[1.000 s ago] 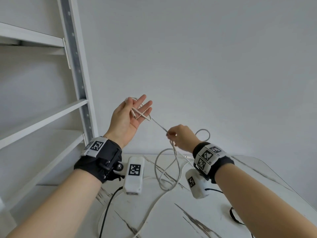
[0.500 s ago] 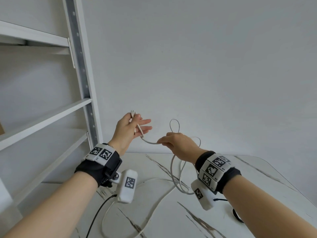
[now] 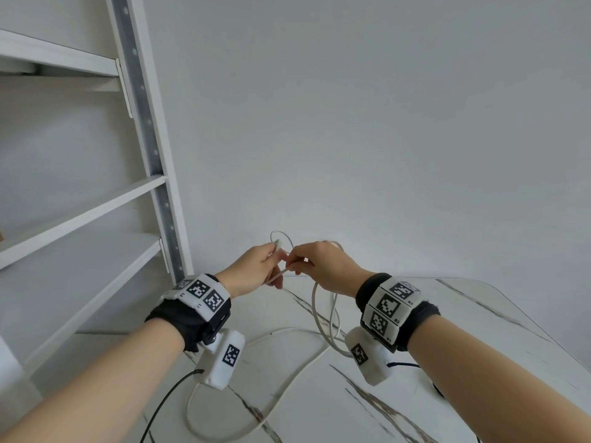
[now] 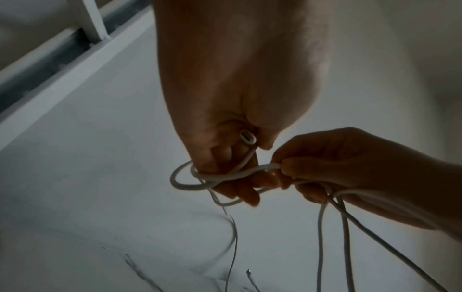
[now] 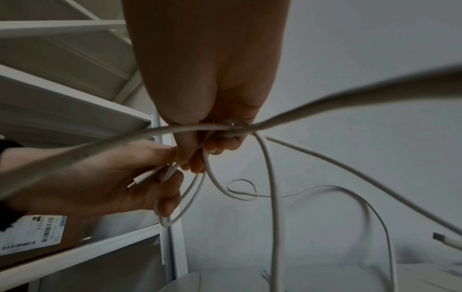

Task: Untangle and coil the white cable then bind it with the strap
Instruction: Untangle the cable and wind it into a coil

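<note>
Left hand [image 3: 252,271] grips the small coil and plug, right hand [image 3: 323,266] pinches the cable [image 3: 315,310] beside it, slack trailing over the table [image 3: 447,314] — might snag and knot.

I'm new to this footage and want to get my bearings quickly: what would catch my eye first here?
Two raised hands meet in the middle of the head view: the left hand and right hand both pinch a white cable. Its slack trails in loops onto the marble table below. A white shelf rack stands at the left.
</note>
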A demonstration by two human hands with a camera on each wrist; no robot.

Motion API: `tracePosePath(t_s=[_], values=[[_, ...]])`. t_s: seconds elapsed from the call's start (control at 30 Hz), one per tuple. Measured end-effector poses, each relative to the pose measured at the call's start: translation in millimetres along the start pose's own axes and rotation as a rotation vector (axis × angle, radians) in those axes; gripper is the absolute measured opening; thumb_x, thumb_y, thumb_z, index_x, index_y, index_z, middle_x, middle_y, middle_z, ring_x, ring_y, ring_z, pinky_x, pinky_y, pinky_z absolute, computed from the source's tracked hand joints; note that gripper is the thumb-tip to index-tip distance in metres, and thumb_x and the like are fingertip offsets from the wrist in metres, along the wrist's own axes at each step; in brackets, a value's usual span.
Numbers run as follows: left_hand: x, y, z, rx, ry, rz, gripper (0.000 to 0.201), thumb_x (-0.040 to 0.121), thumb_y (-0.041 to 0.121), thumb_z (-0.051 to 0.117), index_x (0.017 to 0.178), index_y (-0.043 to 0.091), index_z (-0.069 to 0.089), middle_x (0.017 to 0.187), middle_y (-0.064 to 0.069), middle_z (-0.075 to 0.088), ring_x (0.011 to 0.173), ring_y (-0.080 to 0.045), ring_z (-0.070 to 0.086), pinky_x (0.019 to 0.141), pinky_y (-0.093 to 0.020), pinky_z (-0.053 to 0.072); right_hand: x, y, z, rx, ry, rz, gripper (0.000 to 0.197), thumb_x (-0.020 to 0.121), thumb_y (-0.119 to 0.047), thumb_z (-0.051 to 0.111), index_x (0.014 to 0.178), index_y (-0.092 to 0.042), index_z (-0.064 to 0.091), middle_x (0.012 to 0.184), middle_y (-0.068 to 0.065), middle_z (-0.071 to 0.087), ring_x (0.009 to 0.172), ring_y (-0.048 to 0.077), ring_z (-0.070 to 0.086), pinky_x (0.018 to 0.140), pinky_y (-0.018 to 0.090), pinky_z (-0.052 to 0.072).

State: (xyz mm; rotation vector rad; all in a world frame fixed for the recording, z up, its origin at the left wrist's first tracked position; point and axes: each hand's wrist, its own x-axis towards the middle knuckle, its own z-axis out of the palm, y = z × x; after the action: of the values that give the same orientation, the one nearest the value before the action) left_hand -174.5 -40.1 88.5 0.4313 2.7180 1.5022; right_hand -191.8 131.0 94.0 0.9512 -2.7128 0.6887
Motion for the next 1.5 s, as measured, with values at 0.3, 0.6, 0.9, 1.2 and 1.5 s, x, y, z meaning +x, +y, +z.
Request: tracePosePath(t_s=[0.3, 0.6, 0.9, 1.2, 1.5], values=[[-1.3, -9.7, 9.6, 0.128, -0.132, -0.053, 0.019, 0.096, 0.021, 0.052, 0.082, 0.007, 0.051, 0.064, -0.001, 0.049, 0.057, -0.012, 0.046, 0.061, -0.019, 0.039, -9.3, 13.8, -5.3, 0.189, -0.015, 0.139, 0.023, 0.086, -0.028, 0.067, 0.104, -0.014, 0.065, 0.1, -0.003, 0.065, 0.077, 0.007, 0.057, 0.073, 0.018, 0.046], [-3.1, -16.5, 13.0, -0.192, 0.014, -0.157, 0.029, 0.099, 0.008, 0.037, 0.07, 0.013, 0.034, 0.061, -0.003, 0.033, 0.054, -0.017, 0.037, 0.045, -0.014, 0.035, -25.5, 32.8, -11.5, 0.169, -0.085, 0.273, 0.029, 0.087, -0.02, 0.062, 0.115, -0.012, 0.061, 0.105, -0.001, 0.063, 0.094, 0.016, 0.061, 0.086, 0.026, 0.048], [-7.1, -26.6, 13.1, -0.315, 0.078, -0.154, 0.036, 0.098, 0.024, 0.049, 0.066, 0.012, 0.038, 0.046, 0.008, 0.035, 0.043, -0.01, 0.034, 0.05, -0.021, 0.03, -32.1, 35.4, -4.0, 0.4, -0.156, 0.334, 0.025, 0.098, -0.017, 0.046, 0.119, -0.016, 0.06, 0.081, 0.0, 0.064, 0.059, 0.011, 0.054, 0.063, 0.019, 0.045], [-10.7, -23.8, 12.5, -0.254, 0.054, -0.088, 0.029, 0.1, 0.018, 0.044, 0.076, 0.007, 0.054, 0.054, 0.003, 0.034, 0.048, -0.009, 0.034, 0.051, -0.017, 0.033, -32.8, 38.9, -1.3, 0.59, -0.293, 0.348, 0.012, 0.095, -0.009, 0.052, 0.103, -0.008, 0.06, 0.089, 0.003, 0.071, 0.073, 0.009, 0.069, 0.069, 0.023, 0.051], [-7.2, -37.0, -15.6, -0.43, 0.298, -0.222, 0.032, 0.102, 0.019, 0.038, 0.071, 0.011, 0.043, 0.053, 0.0, 0.034, 0.044, -0.011, 0.031, 0.044, -0.018, 0.029, -57.0, 106.3, -15.2, 0.043, -0.025, 0.727, 0.012, 0.087, -0.011, 0.061, 0.077, -0.005, 0.066, 0.071, 0.009, 0.073, 0.058, 0.019, 0.068, 0.072, 0.037, 0.059]])
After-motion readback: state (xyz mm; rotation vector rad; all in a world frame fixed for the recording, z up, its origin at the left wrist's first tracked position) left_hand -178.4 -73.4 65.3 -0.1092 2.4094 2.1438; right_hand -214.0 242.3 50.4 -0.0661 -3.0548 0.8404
